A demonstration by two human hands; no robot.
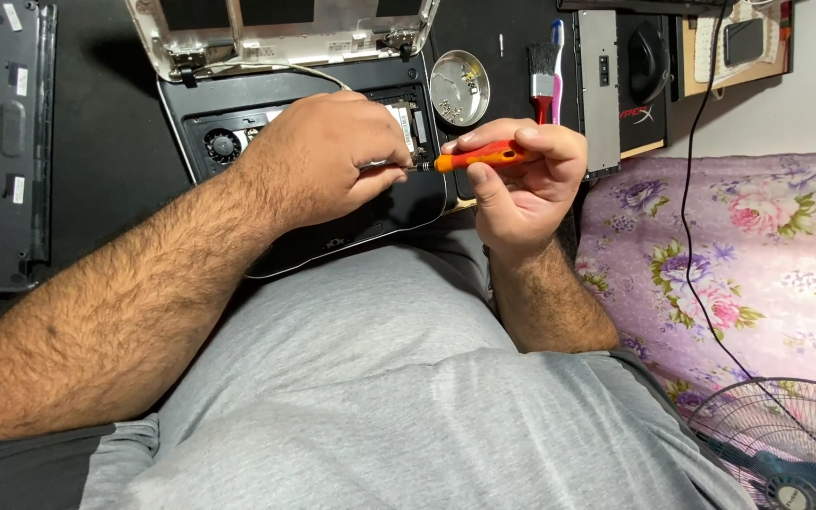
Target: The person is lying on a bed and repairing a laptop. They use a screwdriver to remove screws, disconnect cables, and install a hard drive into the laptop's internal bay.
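Gripping an orange screwdriver in the right hand, fingers clamped on its handle | left hand pinched together at the screwdriver's metal tip, over the opened laptop on the dark counter | beyond: round metal dish of screws, paintbrush.

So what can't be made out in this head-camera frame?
- Screwdriver tip: head view, hidden inside the left hand, so what it touches cannot be told.
- Opened laptop interior: mostly covered by the left hand; only a fan and part of a board show.
- Contents of the small metal bowl: too small to identify.
- Floor fan: cut off by the bottom right edge.
- Right hand grips the screwdriver handle.
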